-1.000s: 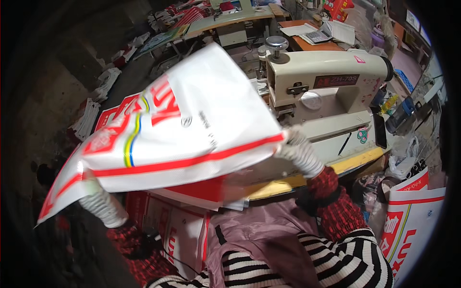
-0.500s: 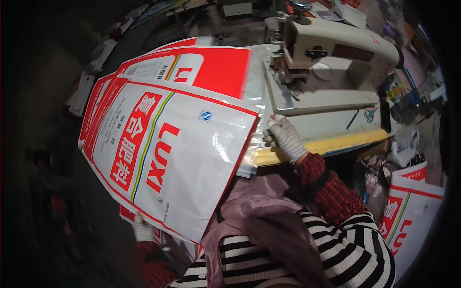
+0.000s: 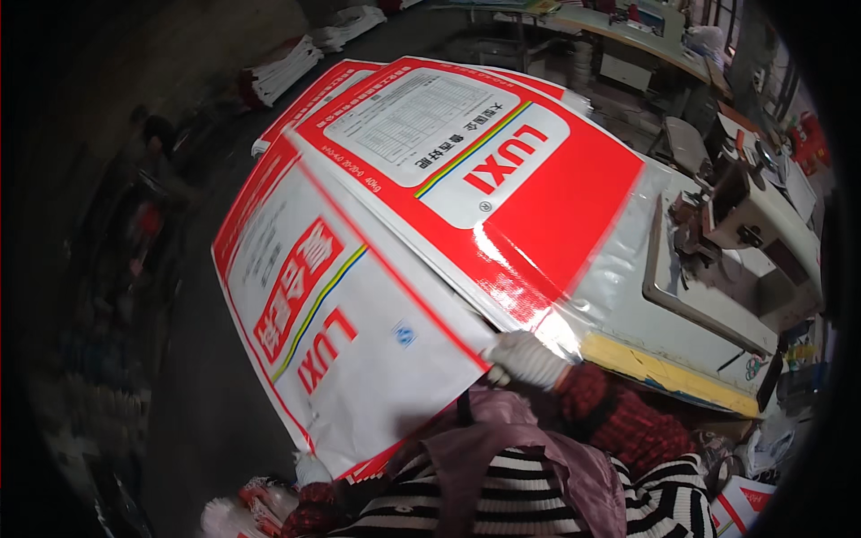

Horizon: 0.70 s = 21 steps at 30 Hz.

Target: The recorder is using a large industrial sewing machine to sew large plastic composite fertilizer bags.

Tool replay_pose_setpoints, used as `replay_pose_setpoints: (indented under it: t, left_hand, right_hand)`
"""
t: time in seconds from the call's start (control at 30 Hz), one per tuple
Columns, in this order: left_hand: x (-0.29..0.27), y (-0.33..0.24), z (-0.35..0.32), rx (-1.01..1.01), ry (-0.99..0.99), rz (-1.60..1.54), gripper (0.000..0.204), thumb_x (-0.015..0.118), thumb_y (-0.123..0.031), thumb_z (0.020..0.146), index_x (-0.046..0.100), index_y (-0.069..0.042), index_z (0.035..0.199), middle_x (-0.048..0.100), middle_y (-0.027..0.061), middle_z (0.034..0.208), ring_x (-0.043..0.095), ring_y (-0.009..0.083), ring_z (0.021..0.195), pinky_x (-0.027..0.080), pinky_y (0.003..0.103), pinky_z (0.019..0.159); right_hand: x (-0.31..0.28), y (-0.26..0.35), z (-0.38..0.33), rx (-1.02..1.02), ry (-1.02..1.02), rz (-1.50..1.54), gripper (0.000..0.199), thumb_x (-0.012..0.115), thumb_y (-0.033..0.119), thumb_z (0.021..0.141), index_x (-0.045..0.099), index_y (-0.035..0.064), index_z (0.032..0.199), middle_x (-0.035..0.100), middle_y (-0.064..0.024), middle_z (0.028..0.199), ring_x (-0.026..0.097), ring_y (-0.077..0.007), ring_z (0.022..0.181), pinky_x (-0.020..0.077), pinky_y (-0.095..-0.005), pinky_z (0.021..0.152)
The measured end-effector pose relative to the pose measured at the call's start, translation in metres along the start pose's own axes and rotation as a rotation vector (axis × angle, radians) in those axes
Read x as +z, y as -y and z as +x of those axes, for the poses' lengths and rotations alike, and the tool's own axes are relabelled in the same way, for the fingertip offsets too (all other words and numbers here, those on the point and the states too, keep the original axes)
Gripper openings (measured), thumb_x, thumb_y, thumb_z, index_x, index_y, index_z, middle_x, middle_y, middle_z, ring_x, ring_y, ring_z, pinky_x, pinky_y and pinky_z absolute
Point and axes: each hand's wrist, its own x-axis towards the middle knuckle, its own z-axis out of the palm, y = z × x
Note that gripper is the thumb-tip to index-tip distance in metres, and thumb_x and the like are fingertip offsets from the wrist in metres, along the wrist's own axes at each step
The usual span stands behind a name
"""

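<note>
A dim workroom surrounds the person, its dark floor (image 3: 197, 394) running along the left and a second counter (image 3: 659, 40) standing at the back. The nearer counter (image 3: 632, 325) is grey with a worn yellow front edge (image 3: 668, 375); what carries the left part of the pile cannot be told. A red-faced printed sack (image 3: 556, 224) lies on the pile, and a white-faced printed sack (image 3: 395, 354) overlaps its near-left side, the near edge reaching the person's mauve apron (image 3: 489, 466). A strip of grey surface shows between the red-faced sack and the cream sewing machine (image 3: 767, 215), while the white-faced sack's left edge borders the dark floor. Farther off sits a stack of folded white sacks (image 3: 282, 70). The white-gloved right hand (image 3: 529, 359) is clamped on the white-faced sack's right corner; the left hand (image 3: 311, 468) is at its near-left corner, partly hidden, its grip impossible to tell. Green-handled scissors (image 3: 752, 368) lie near the machine. Half a second ago the right hand was apart from the sack; the view has since swung left, and more of the red-faced sack shows.
</note>
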Motion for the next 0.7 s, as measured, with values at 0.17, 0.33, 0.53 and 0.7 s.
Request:
replay_pose_setpoints:
  t: [0.17, 0.33, 0.53, 0.7]
  left_hand:
    - [0.075, 0.084, -0.012, -0.092, 0.184, 0.373, 0.032, 0.041, -0.019, 0.093, 0.057, 0.002, 0.113, 0.062, 0.0221, 0.102, 0.060, 0.0365, 0.093, 0.049, 0.044, 0.082]
    - [0.110, 0.073, -0.012, -0.258, 0.419, 0.255, 0.031, 0.043, -0.020, 0.092, 0.063, -0.002, 0.106, 0.064, 0.0179, 0.106, 0.063, 0.0336, 0.096, 0.053, 0.042, 0.076]
    - [0.006, -0.051, 0.012, -0.182, 0.766, 0.204, 0.038, 0.057, -0.027, 0.082, 0.062, -0.001, 0.109, 0.060, 0.0224, 0.115, 0.058, 0.0354, 0.108, 0.049, 0.043, 0.088]
    - [-0.045, -0.168, 0.084, 0.190, 0.033, 0.311, 0.043, 0.060, -0.032, 0.079, 0.052, -0.001, 0.108, 0.060, 0.0193, 0.104, 0.060, 0.0356, 0.094, 0.047, 0.047, 0.079]
  right_hand:
    - [0.045, -0.061, 0.080, -0.057, 0.025, -0.153, 0.038, 0.050, 0.030, 0.091, 0.059, -0.0068, 0.091, 0.063, -0.0146, 0.064, 0.061, -0.0202, 0.053, 0.0499, -0.0322, 0.053]
    - [0.038, -0.091, 0.130, 0.092, -0.043, -0.117, 0.032, 0.047, 0.026, 0.093, 0.059, -0.0035, 0.089, 0.060, -0.0138, 0.061, 0.058, -0.0238, 0.048, 0.0460, -0.0360, 0.047]
    - [0.013, -0.152, 0.163, 0.037, -0.233, -0.362, 0.033, 0.053, 0.030, 0.091, 0.059, 0.0019, 0.107, 0.064, -0.0154, 0.085, 0.062, -0.0292, 0.074, 0.0493, -0.0413, 0.074]
    - [0.009, -0.109, 0.094, -0.220, -0.452, -0.473, 0.042, 0.057, 0.034, 0.087, 0.055, 0.0109, 0.122, 0.059, -0.0166, 0.116, 0.054, -0.0335, 0.109, 0.0434, -0.0426, 0.095]
